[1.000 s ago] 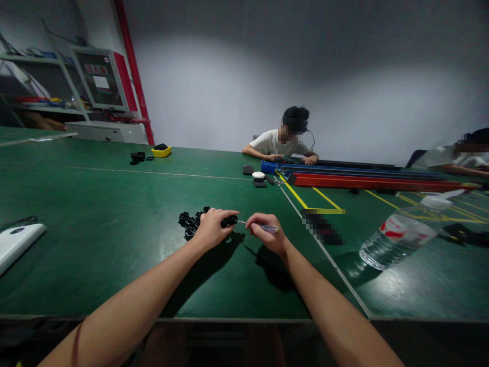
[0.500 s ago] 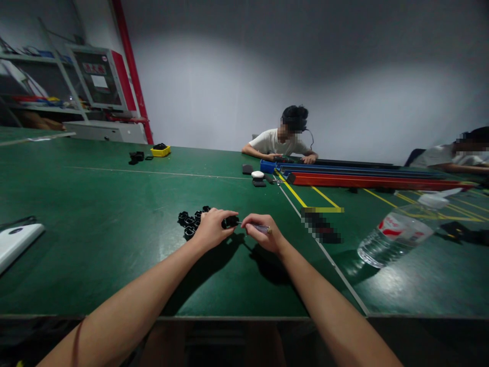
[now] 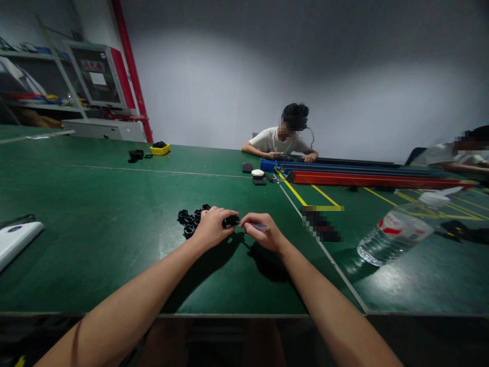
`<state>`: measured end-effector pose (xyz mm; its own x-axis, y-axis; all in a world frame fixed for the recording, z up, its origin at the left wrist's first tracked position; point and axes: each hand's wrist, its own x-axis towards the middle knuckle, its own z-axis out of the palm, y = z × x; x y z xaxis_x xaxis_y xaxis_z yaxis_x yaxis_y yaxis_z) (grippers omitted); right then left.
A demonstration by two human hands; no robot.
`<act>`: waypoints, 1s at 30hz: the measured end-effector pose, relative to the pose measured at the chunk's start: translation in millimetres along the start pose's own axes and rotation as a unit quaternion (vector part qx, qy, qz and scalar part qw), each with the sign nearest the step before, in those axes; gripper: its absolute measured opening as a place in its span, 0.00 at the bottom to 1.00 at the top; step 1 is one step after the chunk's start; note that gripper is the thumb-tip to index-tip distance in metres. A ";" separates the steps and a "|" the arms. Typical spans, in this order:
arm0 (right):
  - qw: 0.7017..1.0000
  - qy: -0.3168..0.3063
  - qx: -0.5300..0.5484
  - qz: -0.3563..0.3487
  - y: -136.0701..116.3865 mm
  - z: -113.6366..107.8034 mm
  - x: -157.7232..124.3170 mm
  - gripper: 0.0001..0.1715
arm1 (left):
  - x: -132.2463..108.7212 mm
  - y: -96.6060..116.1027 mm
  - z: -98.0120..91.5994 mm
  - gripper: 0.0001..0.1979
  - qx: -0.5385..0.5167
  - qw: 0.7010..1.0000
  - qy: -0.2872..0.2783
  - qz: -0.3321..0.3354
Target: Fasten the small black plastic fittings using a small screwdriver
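Observation:
My left hand [image 3: 214,226] is closed around a small black part [image 3: 231,221], held between thumb and fingers just above the table. In my right hand [image 3: 263,232] is a slim tool with a translucent handle [image 3: 263,228], perhaps a screwdriver or a craft knife. Its thin metal tip points left and meets the black part, or comes very close; the exact contact is too small to make out. Several similar black ring-shaped parts [image 3: 189,230] lie clustered on the green table [image 3: 114,244], just left of and behind my left hand.
To the right stands a water bottle [image 3: 397,232]; a pixelated dark item [image 3: 321,224] lies nearer. Long red rails [image 3: 374,179] reach across the back right before a seated person [image 3: 278,137]. A yellow bin [image 3: 160,149] sits far left, a white device [image 3: 19,242] at the left edge.
Both hands keep nearly the same place and hold. The view has shifted very slightly; nothing else has visibly moved.

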<state>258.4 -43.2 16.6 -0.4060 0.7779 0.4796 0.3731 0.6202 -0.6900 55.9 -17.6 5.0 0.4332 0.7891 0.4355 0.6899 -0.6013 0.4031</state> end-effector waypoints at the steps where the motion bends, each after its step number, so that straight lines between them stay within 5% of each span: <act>1: 1.000 0.001 -0.001 0.000 -0.2 -0.2 0.0 0.10 | 0.0 -0.4 0.1 0.17 0.001 1.000 -0.001 -0.001; 30: 1.000 0.007 -0.009 0.006 0.1 -1.5 0.4 0.09 | -0.3 1.3 -1.6 0.16 0.023 0.999 -0.013 -0.017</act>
<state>259.5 -42.8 17.5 -0.3901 0.7864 0.4789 0.3923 0.6125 -0.6863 55.8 -18.9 6.7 0.4239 0.8123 0.4006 0.7304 -0.5681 0.3792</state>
